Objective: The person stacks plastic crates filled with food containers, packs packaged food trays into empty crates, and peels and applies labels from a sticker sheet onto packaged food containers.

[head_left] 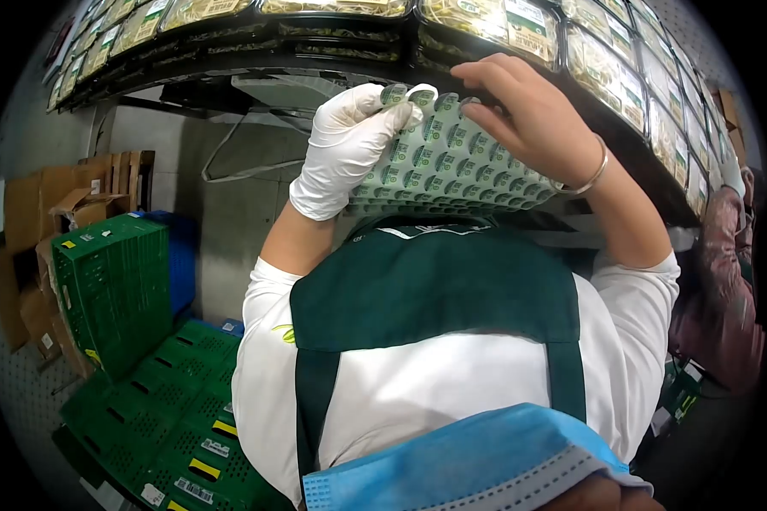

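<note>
A pale green sheet of small round printed stickers (452,162) hangs in front of my chest. My left hand (345,140), in a white glove, is closed on the sheet's upper left edge, and a few stickers stick up by its fingertips. At the sheet's upper right is my bare right hand (533,115), with a bracelet at the wrist; its thumb and fingers are apart, and the thumb is close to a sticker at the top edge. Whether the thumb touches that sticker is hard to tell.
Rows of clear-lidded packs (486,25) stand on a dark surface beyond my hands. Green crates (115,281) are stacked at the left and lower left, with a blue crate (181,255) and cardboard boxes (30,209) behind. Another person's sleeve (724,238) is at the right.
</note>
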{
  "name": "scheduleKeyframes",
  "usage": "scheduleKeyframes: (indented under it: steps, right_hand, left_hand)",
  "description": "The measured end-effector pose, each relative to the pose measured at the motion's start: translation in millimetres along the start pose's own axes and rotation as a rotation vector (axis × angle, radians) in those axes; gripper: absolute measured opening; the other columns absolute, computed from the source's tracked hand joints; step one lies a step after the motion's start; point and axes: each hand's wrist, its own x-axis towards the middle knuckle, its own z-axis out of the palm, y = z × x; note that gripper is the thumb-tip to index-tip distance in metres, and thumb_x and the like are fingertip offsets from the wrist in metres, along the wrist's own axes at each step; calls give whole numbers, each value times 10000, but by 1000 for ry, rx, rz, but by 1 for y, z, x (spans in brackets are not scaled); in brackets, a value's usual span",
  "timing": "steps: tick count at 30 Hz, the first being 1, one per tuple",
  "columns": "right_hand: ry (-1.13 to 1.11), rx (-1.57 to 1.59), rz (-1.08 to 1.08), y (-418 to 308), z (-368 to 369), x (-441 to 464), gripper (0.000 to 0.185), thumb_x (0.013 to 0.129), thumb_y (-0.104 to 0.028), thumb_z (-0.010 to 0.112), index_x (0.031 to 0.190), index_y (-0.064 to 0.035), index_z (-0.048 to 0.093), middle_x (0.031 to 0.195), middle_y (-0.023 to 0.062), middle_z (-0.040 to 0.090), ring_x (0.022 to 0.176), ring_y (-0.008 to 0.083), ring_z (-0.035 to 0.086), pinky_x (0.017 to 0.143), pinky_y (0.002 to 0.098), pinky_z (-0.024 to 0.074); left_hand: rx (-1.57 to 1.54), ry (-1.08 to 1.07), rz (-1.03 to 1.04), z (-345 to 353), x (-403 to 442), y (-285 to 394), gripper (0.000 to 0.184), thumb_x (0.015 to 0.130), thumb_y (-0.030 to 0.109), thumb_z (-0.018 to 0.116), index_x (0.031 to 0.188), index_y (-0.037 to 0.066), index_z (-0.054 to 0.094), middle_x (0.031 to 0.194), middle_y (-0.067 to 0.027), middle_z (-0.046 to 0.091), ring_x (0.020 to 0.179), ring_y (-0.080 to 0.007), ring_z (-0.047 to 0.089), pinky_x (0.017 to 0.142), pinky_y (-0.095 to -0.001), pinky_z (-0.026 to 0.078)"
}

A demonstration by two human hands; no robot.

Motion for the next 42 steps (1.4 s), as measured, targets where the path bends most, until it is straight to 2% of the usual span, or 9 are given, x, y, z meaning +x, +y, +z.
scheduleKeyframes:
  steps: [16,20,23,24,28,33,36,38,42]
  right_hand:
    - [345,-218,-110,80,-13,-27,154,609,-21,531,741,-99,543,707,10,499,629,161,499,481,236,423]
    - [586,504,501,192,-99,-61,128,751,-70,528,867,-61,583,744,15,564,614,90,508,558,203,418]
    - [632,489,1140,329,-127,-88,221,674,-204,658,741,-40,526,589,-20,463,490,39,358,442,200,308]
    - [521,408,1231,348,-121,-88,286,677,-103,634,916,-10,507,710,29,498,585,80,459,502,211,385]
    - [221,-138,957,365,-103,-90,372,692,-386,592,766,-23,612,664,79,586,620,150,537,600,271,426]
    - [-118,-280,1180,355,-112,-87,622,712,-579,468,830,26,558,668,146,573,622,220,570,612,328,445]
    - [87,-265,1274,354,-139,-127,565,727,-500,534,936,25,520,694,109,561,600,147,536,561,278,439]
    - [339,-50,940,349,-142,-168,449,748,-370,577,984,5,505,771,66,571,659,97,513,570,225,427]
    - [508,285,883,261,-105,-165,280,719,-204,614,905,-8,541,765,28,550,694,107,516,624,223,423]
  left_hand:
    - [-296,12,-229,66,87,-25,129,744,60,594,841,-23,577,749,-65,608,617,-97,567,562,-213,459]
    - [-233,38,-259,95,117,-41,150,746,64,594,859,-32,574,770,-78,609,631,-98,569,581,-217,463]
    - [-227,83,-196,103,122,-52,177,750,50,585,898,-46,572,803,-80,613,668,-101,574,613,-220,465]
    - [-178,89,-167,102,120,-56,158,749,43,584,885,-38,582,808,-81,614,673,-100,575,620,-220,464]
    - [-139,104,-176,102,117,-59,158,738,48,598,876,-28,591,792,-76,616,663,-90,569,610,-209,457]
    - [-136,78,-193,96,114,-57,170,729,57,610,877,-25,593,779,-69,615,653,-83,564,604,-201,450]
    - [-131,54,-185,85,108,-58,159,735,48,598,877,-24,592,783,-73,615,655,-88,565,606,-208,452]
    - [-175,85,-139,77,104,-65,151,742,42,585,876,-26,591,790,-76,615,657,-96,568,608,-215,454]
    - [-152,112,-111,72,101,-67,130,743,38,581,858,-21,599,776,-76,617,647,-98,572,594,-211,459]
